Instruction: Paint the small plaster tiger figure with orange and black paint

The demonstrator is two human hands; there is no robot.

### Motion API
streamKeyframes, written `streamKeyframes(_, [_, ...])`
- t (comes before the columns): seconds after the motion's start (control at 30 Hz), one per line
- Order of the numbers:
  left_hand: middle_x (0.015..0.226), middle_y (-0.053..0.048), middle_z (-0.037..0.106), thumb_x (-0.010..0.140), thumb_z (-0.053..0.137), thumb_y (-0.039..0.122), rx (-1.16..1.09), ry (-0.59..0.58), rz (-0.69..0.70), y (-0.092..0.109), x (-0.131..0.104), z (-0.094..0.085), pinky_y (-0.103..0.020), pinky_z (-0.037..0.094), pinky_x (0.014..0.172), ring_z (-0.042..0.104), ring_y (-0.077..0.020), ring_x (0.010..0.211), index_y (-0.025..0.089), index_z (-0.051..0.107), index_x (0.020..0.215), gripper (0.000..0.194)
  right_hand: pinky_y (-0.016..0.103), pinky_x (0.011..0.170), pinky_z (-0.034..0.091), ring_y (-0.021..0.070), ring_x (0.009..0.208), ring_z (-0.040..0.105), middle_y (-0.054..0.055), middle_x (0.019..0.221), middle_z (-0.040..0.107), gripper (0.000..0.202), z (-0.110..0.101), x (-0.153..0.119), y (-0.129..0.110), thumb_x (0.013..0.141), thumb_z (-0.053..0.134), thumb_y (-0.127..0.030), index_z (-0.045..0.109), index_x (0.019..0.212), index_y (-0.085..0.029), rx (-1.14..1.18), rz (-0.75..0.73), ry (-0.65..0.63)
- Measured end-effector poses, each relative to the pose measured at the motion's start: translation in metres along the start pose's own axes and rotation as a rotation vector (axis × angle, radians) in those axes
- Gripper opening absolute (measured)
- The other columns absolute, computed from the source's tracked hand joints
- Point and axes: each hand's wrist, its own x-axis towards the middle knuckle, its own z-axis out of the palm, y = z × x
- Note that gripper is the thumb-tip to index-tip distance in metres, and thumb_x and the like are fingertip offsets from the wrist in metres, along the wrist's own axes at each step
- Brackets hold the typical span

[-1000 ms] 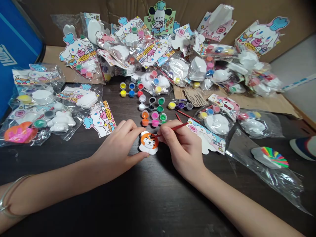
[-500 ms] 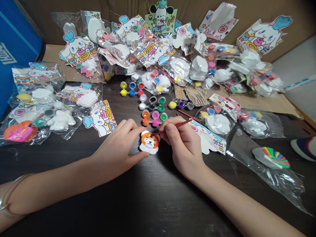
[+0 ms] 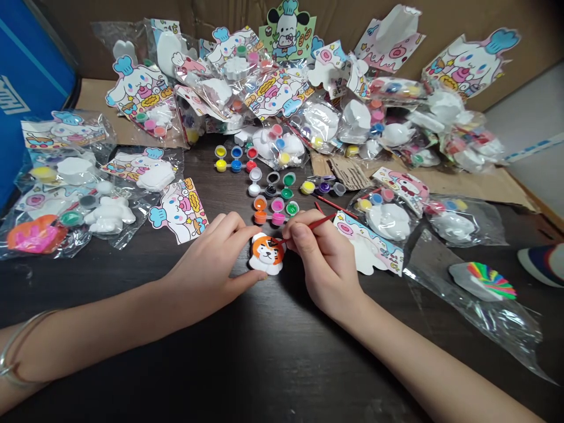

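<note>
A small white tiger figure (image 3: 267, 258) with an orange painted face and black marks lies on the dark table (image 3: 264, 352). My left hand (image 3: 215, 252) grips its left side between thumb and forefinger. In my right hand (image 3: 326, 258) is a thin red paintbrush (image 3: 321, 221), its tip touching the upper right part of the orange face. Just behind the figure stand open paint pots: orange (image 3: 260, 217), pink (image 3: 278, 218), green (image 3: 292, 208), with white, black, yellow, blue and red ones farther back.
Bagged white figures with printed cards (image 3: 282, 91) fill the back. More bags (image 3: 73, 170) lie at left. At right are a card (image 3: 370, 241), a spare red brush (image 3: 337, 204) and a rainbow-painted piece (image 3: 491, 281) on plastic. A blue box (image 3: 35, 70) stands at far left.
My right hand has shifted slightly left, and the brush with it. The brush tip is a little lower on the orange face. My left hand and the figure stay put.
</note>
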Motion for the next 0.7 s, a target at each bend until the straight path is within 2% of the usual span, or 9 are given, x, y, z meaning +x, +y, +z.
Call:
streamKeyframes(0.27, [0.096,-0.005,0.055,0.080,0.068,0.027,0.005,-0.003,-0.017,0.0002,-0.0001,0.0007,-0.036,0.046,0.079,0.051,-0.0226,0.090,0.018,0.058,0.110,0.033,0.026,0.056,0.040,0.0119,0.058,0.048,-0.003,0.065,0.051,0.018,0.0007,0.0006,0.0001,0.095,0.043,-0.026,0.049,0.079,-0.022,-0.032,-0.016,0.007])
streamKeyframes(0.5, [0.096,-0.005,0.054,0.079,0.069,0.025,0.002,0.005,-0.015,0.0005,-0.0007,0.0004,-0.035,0.046,0.079,0.052,-0.0231,0.091,0.016,0.059,0.111,0.035,0.026,0.056,0.041,0.0115,0.059,0.048,-0.003,0.065,0.052,0.018,0.0001,0.0003,-0.0005,0.094,0.044,-0.023,0.050,0.078,-0.022,-0.050,-0.047,0.003])
streamKeyframes(0.7, [0.096,-0.005,0.054,0.079,0.068,0.026,0.016,-0.001,-0.022,0.0010,-0.0002,0.0004,-0.035,0.046,0.079,0.051,-0.0227,0.090,0.018,0.058,0.110,0.033,0.026,0.055,0.041,0.0120,0.058,0.048,-0.003,0.064,0.051,0.020,-0.0010,-0.0001,-0.0007,0.095,0.043,-0.028,0.050,0.078,-0.022,-0.042,-0.036,0.024])
